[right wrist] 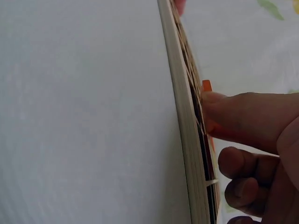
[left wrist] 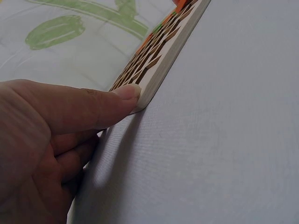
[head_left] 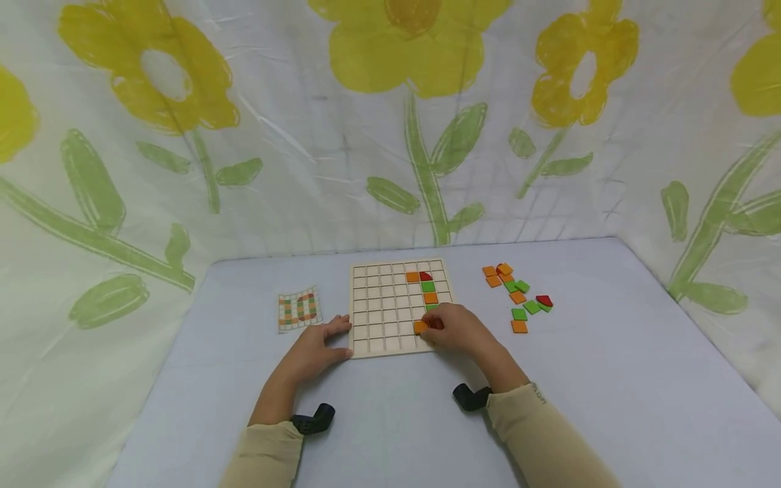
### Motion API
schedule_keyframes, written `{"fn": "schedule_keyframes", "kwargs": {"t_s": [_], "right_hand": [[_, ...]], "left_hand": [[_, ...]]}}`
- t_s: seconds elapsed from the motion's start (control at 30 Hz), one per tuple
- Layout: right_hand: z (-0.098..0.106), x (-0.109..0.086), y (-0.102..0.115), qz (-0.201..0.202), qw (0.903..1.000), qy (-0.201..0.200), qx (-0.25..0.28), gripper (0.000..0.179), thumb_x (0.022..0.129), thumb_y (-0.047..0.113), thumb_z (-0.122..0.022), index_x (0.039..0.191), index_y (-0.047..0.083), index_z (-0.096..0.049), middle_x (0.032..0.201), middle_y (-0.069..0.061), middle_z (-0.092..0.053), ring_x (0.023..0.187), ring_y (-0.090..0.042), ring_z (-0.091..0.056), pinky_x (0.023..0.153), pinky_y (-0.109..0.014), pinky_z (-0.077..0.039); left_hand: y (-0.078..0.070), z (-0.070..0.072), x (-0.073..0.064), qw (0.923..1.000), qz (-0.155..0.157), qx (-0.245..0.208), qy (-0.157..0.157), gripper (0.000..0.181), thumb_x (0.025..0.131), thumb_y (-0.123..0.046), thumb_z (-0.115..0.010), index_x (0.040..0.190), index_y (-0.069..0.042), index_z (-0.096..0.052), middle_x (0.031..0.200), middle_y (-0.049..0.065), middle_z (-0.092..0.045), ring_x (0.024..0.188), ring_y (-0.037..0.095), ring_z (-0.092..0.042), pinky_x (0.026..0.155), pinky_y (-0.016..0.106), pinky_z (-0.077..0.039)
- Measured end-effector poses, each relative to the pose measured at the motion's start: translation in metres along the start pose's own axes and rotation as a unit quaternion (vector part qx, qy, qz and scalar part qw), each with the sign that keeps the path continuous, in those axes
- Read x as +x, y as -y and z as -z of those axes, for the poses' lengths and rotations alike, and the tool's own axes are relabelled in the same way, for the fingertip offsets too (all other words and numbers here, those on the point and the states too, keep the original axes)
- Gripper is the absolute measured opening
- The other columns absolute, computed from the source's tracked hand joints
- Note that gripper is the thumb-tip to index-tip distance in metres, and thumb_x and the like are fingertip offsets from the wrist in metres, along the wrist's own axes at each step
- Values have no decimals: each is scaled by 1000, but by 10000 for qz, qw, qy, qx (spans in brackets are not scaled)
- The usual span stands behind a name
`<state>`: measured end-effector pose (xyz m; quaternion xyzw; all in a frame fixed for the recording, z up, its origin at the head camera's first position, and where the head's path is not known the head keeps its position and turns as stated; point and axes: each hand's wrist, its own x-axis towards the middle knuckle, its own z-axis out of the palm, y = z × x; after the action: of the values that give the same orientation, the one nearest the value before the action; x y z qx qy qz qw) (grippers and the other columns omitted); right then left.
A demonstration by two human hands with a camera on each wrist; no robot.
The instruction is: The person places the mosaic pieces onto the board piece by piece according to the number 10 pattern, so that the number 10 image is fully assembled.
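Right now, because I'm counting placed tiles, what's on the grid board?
On the board: two orange tiles, one red tile, one green tile and a partly covered green one. The right hand pinches another orange tile; whatever lies beneath that hand is hidden.

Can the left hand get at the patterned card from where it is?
Likely yes: the patterned card lies just beyond the left hand, with nothing visible between. That hand touches the board, though, so would probably have to leave it first.
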<state>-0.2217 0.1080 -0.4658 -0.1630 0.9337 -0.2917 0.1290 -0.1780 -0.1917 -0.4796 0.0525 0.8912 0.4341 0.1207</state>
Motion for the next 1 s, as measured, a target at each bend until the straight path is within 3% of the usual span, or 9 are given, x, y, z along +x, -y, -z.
{"fn": "schedule_keyframes", "kwargs": {"t_s": [0.47,0.6,0.7,1.0], "right_hand": [[16,5,1,141,9993,-245,-230,24,88,24,-73,111,16,-72,80,2,-60,77,-17,-52,64,-30,-42],[23,7,2,253,9993,-154,-214,28,90,26,-72,118,20,-73,96,4,-67,83,-15,-53,70,-29,-45],[26,8,4,294,9993,-103,-207,24,92,26,-70,114,20,-75,106,4,-70,86,-15,-54,74,-29,-47],[15,3,0,-119,9998,-116,-113,26,91,25,-70,116,18,-75,107,4,-71,88,-15,-55,76,-31,-49]], "left_hand": [[-13,9,14,9997,-151,182,71,55,84,-14,-77,136,-8,-59,153,-1,-44,147,25,-31,121,48,-24],[-16,12,19,9997,-125,179,54,55,84,-15,-77,136,-9,-59,153,-1,-44,147,24,-31,121,47,-24],[-17,14,20,9998,-135,153,62,55,84,-15,-77,136,-9,-59,153,-1,-44,148,24,-31,121,48,-24],[-12,5,14,9999,12,65,98,55,83,-13,-78,135,-9,-60,152,-1,-45,147,23,-32,121,47,-24]]}}
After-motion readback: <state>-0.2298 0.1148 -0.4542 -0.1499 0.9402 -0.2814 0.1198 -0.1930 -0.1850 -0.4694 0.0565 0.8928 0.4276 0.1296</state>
